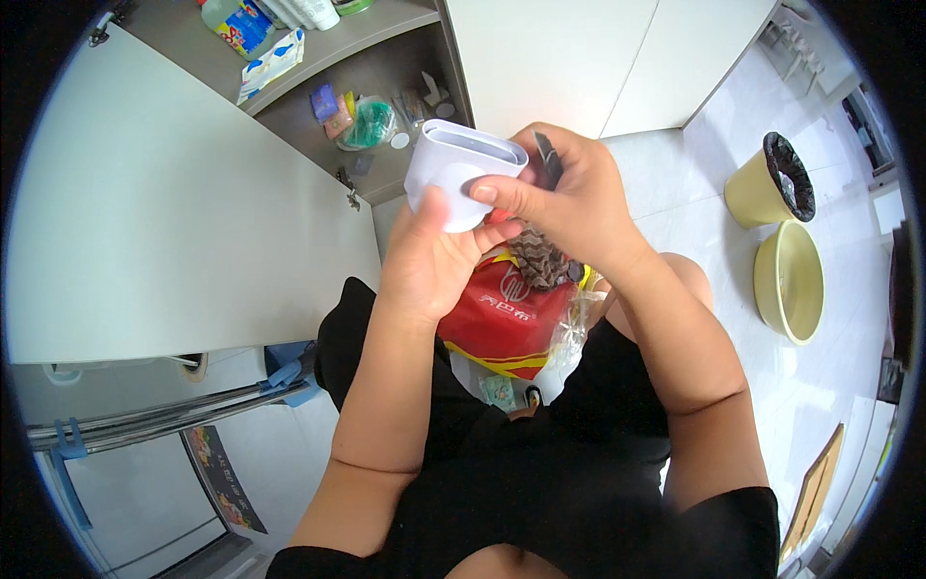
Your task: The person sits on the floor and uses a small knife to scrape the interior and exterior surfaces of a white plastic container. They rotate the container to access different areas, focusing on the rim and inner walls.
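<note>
A white plastic holder [452, 181] with a slot in its top is between my two hands, in front of the open cabinet. My left hand [434, 268] grips it from below, the thumb blurred against its front face. From the right, the thumb of my right hand [571, 188] presses on the round raised part of that face. A thin dark grey piece [548, 161] sticks up between the fingers of my right hand; what it is, I cannot tell. Below my hands lies a red plastic bag [506, 318] with a brown patterned cloth [537, 257] on it.
The cabinet door [173, 217] stands wide at the left. Its lower shelf [380, 170] holds small packets and a green bundle [372, 123]; a bottle [239, 29] stands above. At right are a lined bin [749, 184] and a yellow basin [770, 282]. A folded metal rack [166, 420] is lower left.
</note>
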Tool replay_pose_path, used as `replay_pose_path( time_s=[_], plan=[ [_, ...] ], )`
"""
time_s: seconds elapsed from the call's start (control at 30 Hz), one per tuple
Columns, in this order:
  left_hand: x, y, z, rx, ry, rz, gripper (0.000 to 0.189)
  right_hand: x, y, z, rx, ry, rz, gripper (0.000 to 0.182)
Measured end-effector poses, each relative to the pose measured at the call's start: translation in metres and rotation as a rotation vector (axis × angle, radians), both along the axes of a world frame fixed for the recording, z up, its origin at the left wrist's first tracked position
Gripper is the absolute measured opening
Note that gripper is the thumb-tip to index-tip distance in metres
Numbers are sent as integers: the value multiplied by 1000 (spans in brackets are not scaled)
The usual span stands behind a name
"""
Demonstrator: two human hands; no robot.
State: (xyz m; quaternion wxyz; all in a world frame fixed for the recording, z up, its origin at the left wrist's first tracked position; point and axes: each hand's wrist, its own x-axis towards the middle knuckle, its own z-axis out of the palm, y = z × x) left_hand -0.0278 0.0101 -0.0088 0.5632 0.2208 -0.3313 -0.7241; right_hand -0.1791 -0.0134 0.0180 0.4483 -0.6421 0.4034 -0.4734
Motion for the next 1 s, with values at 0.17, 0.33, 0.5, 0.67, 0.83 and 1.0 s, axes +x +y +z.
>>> replay_pose_path(
  time_s=[0.17,0.33,0.5,0.67,0.83,1.0],
  plan=[
    [7,-5,-1,-44,-68,131,59,5,2,-7,-86,-24,12,34],
    [19,-4,4,71,118,200,54,-5,4,7,55,-117,106,24],
    [19,-5,9,138,125,183,54,-10,4,3,-213,154,18,18],
    [16,-3,10,140,46,264,52,-7,4,0,-557,361,-93,16],
    [19,-3,9,102,-5,336,53,-7,9,2,-631,441,-183,19],
    [18,-5,6,43,6,327,54,-7,12,5,-793,496,-253,20]
  ],
)
